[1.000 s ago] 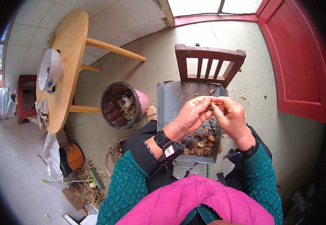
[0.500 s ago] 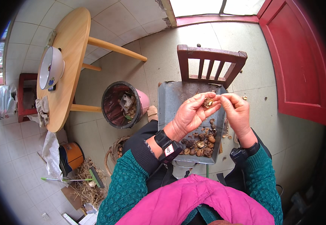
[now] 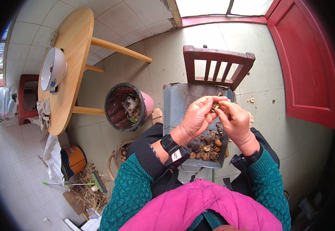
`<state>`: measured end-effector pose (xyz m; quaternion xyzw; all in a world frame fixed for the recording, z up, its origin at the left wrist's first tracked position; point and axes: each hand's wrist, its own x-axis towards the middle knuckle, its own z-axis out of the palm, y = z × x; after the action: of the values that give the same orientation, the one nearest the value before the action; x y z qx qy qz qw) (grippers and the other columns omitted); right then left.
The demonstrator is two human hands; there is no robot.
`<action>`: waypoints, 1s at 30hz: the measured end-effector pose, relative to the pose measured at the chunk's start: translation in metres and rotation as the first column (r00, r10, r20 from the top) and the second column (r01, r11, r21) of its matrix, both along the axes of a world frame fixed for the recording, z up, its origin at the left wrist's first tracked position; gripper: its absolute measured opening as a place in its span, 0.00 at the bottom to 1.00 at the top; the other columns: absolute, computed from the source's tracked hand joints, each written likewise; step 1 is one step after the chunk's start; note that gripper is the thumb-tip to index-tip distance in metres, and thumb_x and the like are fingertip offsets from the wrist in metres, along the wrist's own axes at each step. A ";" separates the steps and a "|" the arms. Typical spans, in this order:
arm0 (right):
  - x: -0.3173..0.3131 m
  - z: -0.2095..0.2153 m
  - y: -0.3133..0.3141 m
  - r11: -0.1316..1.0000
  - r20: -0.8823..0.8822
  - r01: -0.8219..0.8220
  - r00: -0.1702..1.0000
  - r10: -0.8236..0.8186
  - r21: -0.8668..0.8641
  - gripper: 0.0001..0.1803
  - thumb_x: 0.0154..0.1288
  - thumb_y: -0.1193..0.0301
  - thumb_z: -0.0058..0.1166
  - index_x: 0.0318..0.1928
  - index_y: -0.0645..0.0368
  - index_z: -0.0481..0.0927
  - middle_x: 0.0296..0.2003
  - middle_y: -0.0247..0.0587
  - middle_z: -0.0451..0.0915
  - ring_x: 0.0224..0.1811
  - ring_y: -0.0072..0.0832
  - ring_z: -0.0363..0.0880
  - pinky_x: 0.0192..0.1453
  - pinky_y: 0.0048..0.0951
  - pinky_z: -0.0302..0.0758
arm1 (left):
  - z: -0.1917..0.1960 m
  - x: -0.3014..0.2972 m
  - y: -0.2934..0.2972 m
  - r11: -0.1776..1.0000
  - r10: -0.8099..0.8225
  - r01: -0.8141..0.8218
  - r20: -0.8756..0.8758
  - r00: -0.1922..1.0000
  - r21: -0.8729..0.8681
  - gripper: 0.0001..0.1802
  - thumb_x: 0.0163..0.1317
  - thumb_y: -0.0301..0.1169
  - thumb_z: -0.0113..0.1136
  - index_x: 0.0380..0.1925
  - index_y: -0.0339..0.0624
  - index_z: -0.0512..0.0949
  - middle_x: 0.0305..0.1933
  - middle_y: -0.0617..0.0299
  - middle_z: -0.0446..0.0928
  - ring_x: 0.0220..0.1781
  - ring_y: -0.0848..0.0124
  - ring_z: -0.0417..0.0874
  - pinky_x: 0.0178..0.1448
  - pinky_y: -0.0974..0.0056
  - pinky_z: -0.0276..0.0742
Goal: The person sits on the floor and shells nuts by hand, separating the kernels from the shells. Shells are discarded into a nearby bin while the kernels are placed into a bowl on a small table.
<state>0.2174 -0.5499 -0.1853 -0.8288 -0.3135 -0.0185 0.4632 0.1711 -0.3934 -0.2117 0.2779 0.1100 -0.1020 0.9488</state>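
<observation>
A cracked walnut (image 3: 215, 107), pale kernel showing in its brown shell, sits between my hands above the metal tray (image 3: 173, 106). My left hand (image 3: 197, 118) holds it in bent fingers. From the other side, the thumb and fingertips of my right hand (image 3: 236, 124) pinch at the same walnut; the fingers partly hide it. Below, several walnuts (image 3: 206, 149) and shell pieces lie in the near right part of the tray, some of them split.
A wooden chair (image 3: 219, 69) stands behind the tray. To the left are a pink bin (image 3: 148, 104) with a dark liner, a wicker basket (image 3: 115, 156), and a round wooden table (image 3: 70, 57) bearing a white bowl (image 3: 55, 69). A red door (image 3: 306, 57) is at right.
My right hand has moved left and closer in, its fingertips now on the walnut. The left hand's fingers have curled more around it.
</observation>
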 end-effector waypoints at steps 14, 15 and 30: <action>0.022 0.015 -0.020 0.865 -0.828 0.259 0.496 0.262 0.429 0.05 0.68 0.75 0.60 0.42 0.61 0.78 0.24 0.25 0.75 0.21 0.08 0.64 0.20 0.13 0.58 | 0.005 0.001 0.002 0.979 0.008 -0.005 0.011 1.000 -0.205 0.21 0.78 0.35 0.45 0.56 0.27 0.73 0.66 0.43 0.71 0.68 0.59 0.74 0.77 0.54 0.67; 0.025 0.016 -0.023 0.801 -0.828 0.310 0.426 0.365 0.512 0.06 0.70 0.72 0.58 0.42 0.60 0.76 0.21 0.24 0.70 0.17 0.09 0.58 0.17 0.14 0.53 | 0.006 0.001 0.003 0.974 -0.003 0.006 0.011 1.000 -0.228 0.21 0.78 0.35 0.45 0.56 0.26 0.73 0.66 0.42 0.71 0.68 0.58 0.74 0.78 0.54 0.67; 0.038 -0.028 -0.040 0.645 -0.848 0.646 0.006 0.530 0.408 0.21 0.80 0.56 0.42 0.28 0.51 0.66 0.21 0.32 0.67 0.13 0.14 0.55 0.11 0.15 0.51 | 0.002 -0.003 0.026 0.966 0.107 -0.093 0.042 0.993 -0.240 0.18 0.78 0.34 0.45 0.50 0.27 0.75 0.54 0.42 0.78 0.62 0.49 0.79 0.72 0.51 0.74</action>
<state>0.2557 -0.5900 -0.2129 -0.3098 0.1958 0.4174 0.8315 0.1684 -0.3673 -0.2099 0.1591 0.0847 -0.0588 0.9819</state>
